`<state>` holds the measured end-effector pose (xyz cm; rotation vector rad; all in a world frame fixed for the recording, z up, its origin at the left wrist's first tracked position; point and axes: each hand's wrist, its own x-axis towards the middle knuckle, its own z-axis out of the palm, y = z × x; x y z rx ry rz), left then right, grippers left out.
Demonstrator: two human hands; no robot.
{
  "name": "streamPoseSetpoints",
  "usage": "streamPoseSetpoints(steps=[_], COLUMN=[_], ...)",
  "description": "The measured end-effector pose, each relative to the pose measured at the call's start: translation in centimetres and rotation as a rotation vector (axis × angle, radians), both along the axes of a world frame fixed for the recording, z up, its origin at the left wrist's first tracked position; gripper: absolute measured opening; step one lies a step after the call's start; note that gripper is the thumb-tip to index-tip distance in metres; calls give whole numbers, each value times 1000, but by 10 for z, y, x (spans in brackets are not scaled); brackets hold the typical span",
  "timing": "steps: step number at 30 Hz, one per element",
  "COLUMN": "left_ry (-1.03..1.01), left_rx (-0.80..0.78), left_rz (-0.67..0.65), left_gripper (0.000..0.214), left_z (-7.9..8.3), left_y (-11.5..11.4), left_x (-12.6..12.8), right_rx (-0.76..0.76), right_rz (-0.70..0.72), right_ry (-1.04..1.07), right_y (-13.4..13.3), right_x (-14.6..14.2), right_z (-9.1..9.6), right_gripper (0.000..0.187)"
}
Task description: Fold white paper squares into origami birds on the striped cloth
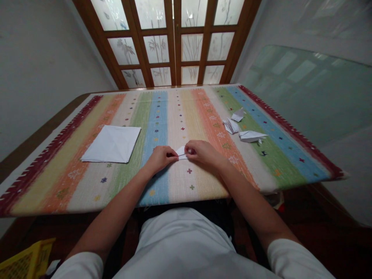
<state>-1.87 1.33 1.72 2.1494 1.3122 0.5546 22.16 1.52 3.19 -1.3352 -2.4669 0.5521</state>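
Observation:
A small folded white paper (pixel 181 152) lies on the striped tablecloth (pixel 72 170) in front of me. My left hand (pixel 161 157) pinches its left side with curled fingers. My right hand (pixel 203 152) presses and grips its right side, fingers closed over it. Most of the paper is hidden between the two hands; only a small white corner shows.
A stack of flat white paper sheets (pixel 113 144) lies to the left. Three folded paper figures (pixel 251 136) (pixel 231 125) (pixel 238 114) sit to the right. A wooden glazed door (pixel 174 42) stands behind the table. A yellow crate (pixel 24 259) is at lower left.

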Motion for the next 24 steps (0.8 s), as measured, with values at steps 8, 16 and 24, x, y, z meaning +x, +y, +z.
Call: streamPoseSetpoints(steps=[8,16,24], left_ry=[159,340,461], left_rx=[170,202,274], left_rz=[-225,-254,-206], left_gripper=[21,27,29], left_z=[-1,12,12], left_y=[-5,-14,-15], left_x=[2,4,10], right_rx=[51,37,85], right_rz=[89,100,125], right_ry=[-92,-101,-147], right_y=[-1,-3,-5], right_x=[0,3,0], right_z=[0,4,7], right_gripper=[17,20,18])
